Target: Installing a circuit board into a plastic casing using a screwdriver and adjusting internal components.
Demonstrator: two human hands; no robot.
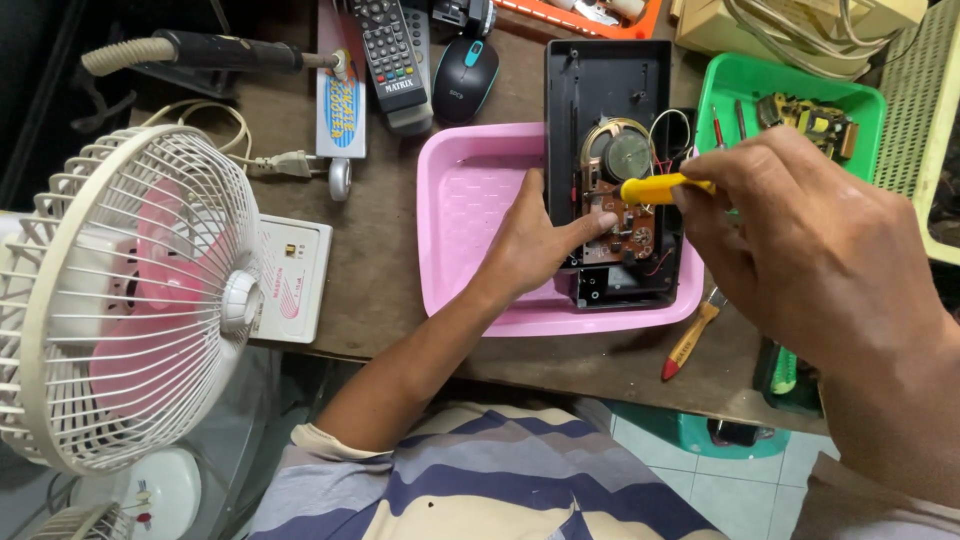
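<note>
Brown wooden surface (400, 290) carries everything I see from the head view. Biggest item is the cream table fan (120, 300) at far left, grille facing up toward me, pink blades inside. Next, the pink plastic tray (470, 200) sits mid-surface, and an opened black radio casing (610, 90) lies in it, its top end sticking out past the tray's far rim. Inside the casing I see a round speaker (628, 155) and below it a brown circuit board (630, 230) with red wires beside it.

My right hand (810, 250) is curled shut around a yellow-handled screwdriver (660, 187), tip pointing left onto the board area just under the speaker. My left hand (535, 245) lies on the tray and casing edge, fingers extended, fingertips pressing on the board; not pinching anything.

A green basket (850, 105) stands to the right of the casing, holding a small green circuit board (815, 120). A white box-shaped unit (295, 275) sits just beside the fan. Far edge: a remote control (390, 55), a dark computer mouse (466, 78) next to it, and a soldering iron (215, 52) with a cream handle. A second screwdriver (692, 340), wooden handle with red end, lies near the tray's right corner.
</note>
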